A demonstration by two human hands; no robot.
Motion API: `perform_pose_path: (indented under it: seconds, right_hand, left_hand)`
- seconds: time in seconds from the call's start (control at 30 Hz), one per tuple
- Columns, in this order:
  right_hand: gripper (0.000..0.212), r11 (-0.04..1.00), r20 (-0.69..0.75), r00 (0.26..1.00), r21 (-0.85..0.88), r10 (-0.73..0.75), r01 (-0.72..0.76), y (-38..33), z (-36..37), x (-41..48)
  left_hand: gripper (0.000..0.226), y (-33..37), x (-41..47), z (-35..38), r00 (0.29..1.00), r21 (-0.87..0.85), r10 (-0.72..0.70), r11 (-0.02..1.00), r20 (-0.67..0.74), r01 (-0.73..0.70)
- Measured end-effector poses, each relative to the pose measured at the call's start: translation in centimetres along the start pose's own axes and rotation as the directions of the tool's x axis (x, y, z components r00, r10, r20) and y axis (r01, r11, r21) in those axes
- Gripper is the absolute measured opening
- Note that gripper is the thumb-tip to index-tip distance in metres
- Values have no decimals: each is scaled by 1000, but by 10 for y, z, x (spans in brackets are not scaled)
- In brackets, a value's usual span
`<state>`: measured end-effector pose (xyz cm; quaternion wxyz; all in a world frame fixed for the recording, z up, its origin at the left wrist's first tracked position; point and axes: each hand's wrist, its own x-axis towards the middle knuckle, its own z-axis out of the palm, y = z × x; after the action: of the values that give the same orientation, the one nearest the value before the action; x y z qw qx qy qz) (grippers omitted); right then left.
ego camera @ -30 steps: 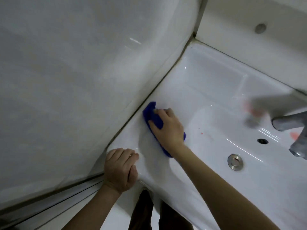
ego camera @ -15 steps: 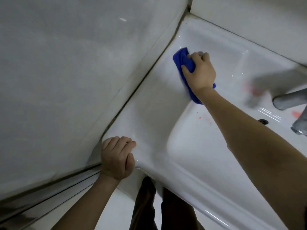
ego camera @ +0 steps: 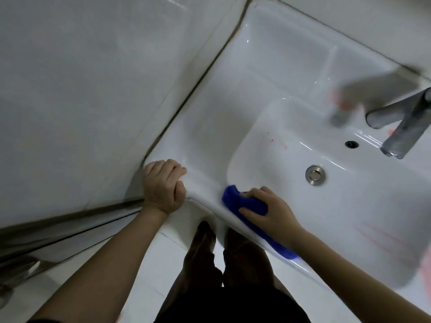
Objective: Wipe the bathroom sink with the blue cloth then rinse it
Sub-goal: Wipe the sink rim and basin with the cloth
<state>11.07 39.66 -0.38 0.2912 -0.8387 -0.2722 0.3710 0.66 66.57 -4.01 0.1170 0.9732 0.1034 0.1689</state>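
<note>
The white bathroom sink point(ego camera: 268, 73) fills the right half of the view, with a metal drain plug point(ego camera: 315, 175) in its basin and small red specks point(ego camera: 271, 140) on the basin's left slope. My right hand point(ego camera: 271, 214) presses the blue cloth point(ego camera: 245, 202) flat on the sink's front rim, near the left front corner; part of the cloth trails under my forearm. My left hand point(ego camera: 164, 185) is curled into a fist and rests on the sink's front left corner, holding nothing.
A grey metal faucet point(ego camera: 403, 129) juts in from the right above an overflow hole point(ego camera: 351, 143). A white tiled wall point(ego camera: 93, 89) borders the sink on the left. My legs stand on the white floor point(ego camera: 144, 271) below.
My right hand has swept the blue cloth from the sink's far left back corner down to the front rim. The left hand has stayed on the front corner. The view has tilted down.
</note>
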Motion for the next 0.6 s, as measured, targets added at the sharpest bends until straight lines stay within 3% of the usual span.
perform_pose_path:
  seconds: [0.13,0.37,0.47,0.6]
  right_hand:
    - [18,993,-60,993,73,99,-95,24,-12,-44]
    - [29,996,-127,988,6,-92,94,-70,38,74]
    - [28,996,-97,995,86,-11,20,-40,23,36]
    - [19,970,-64,977,148,206,-195,38,-24,-75]
  left_hand:
    - [50,1,1,2,1000,20,-10,1000,-7,10]
    - [42,1,1,0,1000,16,7,1000,12,-8]
    - [42,1,0,-1,1000,11,12,1000,-1,-12]
    - [41,-1,-1,-1,999,3,34,999,-35,-34]
